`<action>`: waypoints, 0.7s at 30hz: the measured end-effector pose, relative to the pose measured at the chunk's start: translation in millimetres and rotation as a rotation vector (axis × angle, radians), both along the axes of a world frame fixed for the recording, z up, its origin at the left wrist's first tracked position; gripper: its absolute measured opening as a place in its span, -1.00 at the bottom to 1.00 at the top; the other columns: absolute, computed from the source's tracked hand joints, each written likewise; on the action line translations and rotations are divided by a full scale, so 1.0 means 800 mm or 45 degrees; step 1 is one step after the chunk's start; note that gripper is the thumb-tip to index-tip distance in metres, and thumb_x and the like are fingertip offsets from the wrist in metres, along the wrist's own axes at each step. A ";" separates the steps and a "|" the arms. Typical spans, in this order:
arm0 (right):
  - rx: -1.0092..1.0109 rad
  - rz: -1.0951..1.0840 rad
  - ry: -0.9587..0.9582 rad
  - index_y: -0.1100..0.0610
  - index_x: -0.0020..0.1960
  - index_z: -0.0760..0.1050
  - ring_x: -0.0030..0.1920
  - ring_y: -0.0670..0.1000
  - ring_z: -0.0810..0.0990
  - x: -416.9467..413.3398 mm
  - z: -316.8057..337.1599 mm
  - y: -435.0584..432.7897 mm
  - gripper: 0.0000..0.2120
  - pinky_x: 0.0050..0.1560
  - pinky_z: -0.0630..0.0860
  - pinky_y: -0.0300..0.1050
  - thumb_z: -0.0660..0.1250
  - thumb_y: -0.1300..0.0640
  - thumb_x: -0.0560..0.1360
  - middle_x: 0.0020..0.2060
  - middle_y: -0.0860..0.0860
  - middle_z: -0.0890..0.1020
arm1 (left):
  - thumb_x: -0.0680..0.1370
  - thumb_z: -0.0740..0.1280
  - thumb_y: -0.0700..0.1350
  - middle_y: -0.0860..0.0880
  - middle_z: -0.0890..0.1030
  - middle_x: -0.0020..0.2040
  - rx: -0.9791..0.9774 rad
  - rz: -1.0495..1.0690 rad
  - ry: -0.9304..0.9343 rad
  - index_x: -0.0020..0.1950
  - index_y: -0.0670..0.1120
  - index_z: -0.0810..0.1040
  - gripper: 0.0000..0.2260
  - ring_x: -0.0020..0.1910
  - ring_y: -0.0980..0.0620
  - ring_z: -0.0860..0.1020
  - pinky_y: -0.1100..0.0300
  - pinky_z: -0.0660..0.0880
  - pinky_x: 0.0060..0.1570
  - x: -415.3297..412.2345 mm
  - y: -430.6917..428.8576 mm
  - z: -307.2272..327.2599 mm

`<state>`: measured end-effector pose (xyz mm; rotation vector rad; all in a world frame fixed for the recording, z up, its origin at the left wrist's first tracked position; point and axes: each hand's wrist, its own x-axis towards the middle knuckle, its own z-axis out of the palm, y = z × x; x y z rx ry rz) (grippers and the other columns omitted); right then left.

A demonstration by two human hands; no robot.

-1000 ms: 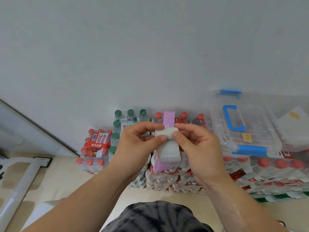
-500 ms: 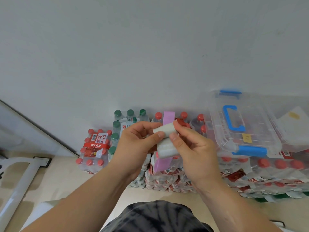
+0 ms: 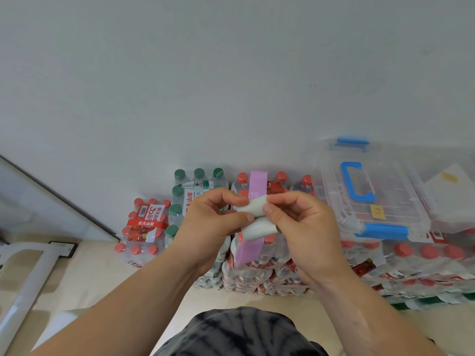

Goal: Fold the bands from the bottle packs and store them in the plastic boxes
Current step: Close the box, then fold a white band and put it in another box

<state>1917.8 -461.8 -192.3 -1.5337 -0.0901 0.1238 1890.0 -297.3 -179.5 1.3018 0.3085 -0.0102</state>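
A white band (image 3: 254, 219) is pinched between both hands at chest height, doubled over into a thick fold. My left hand (image 3: 210, 227) grips its left side with thumb and fingers. My right hand (image 3: 305, 227) holds its right side, thumb on the front. Behind the hands a purple band (image 3: 253, 249) is wrapped around a red-capped bottle pack (image 3: 257, 268). A clear plastic box (image 3: 365, 191) with blue handle and latches rests, lid shut, on bottle packs to the right.
Green-capped bottle packs (image 3: 198, 186) and a small red-capped pack (image 3: 144, 227) stand against the grey wall. More red-capped packs (image 3: 424, 255) carry a second clear box (image 3: 447, 191) at the far right. A white frame (image 3: 28, 276) lies on the beige floor at left.
The white band has been folded tighter and tilted, its hanging tail shortened. Both hands closed in toward each other and the right hand shifted slightly up.
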 end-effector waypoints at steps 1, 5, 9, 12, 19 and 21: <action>0.007 0.017 0.006 0.08 -0.06 0.68 -0.04 0.05 0.73 0.000 0.001 -0.001 -0.85 0.02 0.66 0.02 0.47 0.32 0.48 -0.09 0.04 0.75 | 0.44 0.42 -0.43 -0.15 0.67 -0.13 -0.025 -0.006 0.006 -0.16 -0.21 0.61 -0.86 -0.15 -0.10 0.64 0.11 0.58 -0.22 0.000 0.001 0.001; 0.056 0.082 0.022 0.15 -0.14 0.62 0.00 -0.03 0.73 0.000 0.005 -0.008 -0.80 -0.04 0.63 -0.18 0.42 0.43 0.48 -0.01 -0.03 0.76 | 0.46 0.43 -0.32 -0.22 0.69 -0.06 -0.059 -0.091 0.075 0.12 -0.15 0.62 -0.75 -0.10 -0.15 0.68 0.04 0.63 -0.17 0.000 0.002 0.002; 0.063 0.134 0.044 0.18 -0.09 0.56 -0.04 -0.04 0.72 0.002 0.010 -0.019 -0.79 -0.13 0.60 -0.26 0.40 0.47 0.47 -0.03 -0.01 0.76 | 0.48 0.43 -0.32 -0.31 0.66 0.07 -0.014 -0.154 0.104 0.14 -0.23 0.64 -0.76 0.01 -0.23 0.68 0.05 0.63 -0.12 0.000 -0.002 0.001; 0.064 0.154 0.115 0.15 0.03 0.61 -0.08 -0.05 0.71 0.004 0.015 -0.030 -0.75 -0.21 0.56 -0.31 0.40 0.45 0.48 -0.04 0.05 0.75 | 0.45 0.44 -0.34 -0.30 0.67 0.06 0.014 -0.096 0.091 0.09 -0.27 0.66 -0.79 -0.02 -0.21 0.67 0.12 0.61 -0.18 0.000 -0.012 0.002; 0.107 0.144 0.224 0.11 0.12 0.66 -0.12 0.21 0.74 0.001 0.014 -0.058 -0.82 -0.08 0.70 0.03 0.41 0.25 0.53 -0.11 0.11 0.75 | 0.42 0.46 -0.42 -0.22 0.70 0.03 0.127 0.022 0.052 0.01 -0.25 0.68 -0.80 -0.02 -0.31 0.65 0.12 0.61 -0.15 0.000 -0.044 0.007; 0.108 0.138 0.210 0.12 0.08 0.66 -0.17 0.18 0.74 0.001 0.014 -0.068 -0.84 -0.16 0.69 -0.06 0.43 0.25 0.52 -0.15 0.11 0.75 | 0.41 0.45 -0.44 -0.29 0.70 -0.03 0.128 0.032 0.062 -0.04 -0.23 0.68 -0.81 -0.10 -0.30 0.64 0.09 0.64 -0.14 -0.004 -0.058 0.008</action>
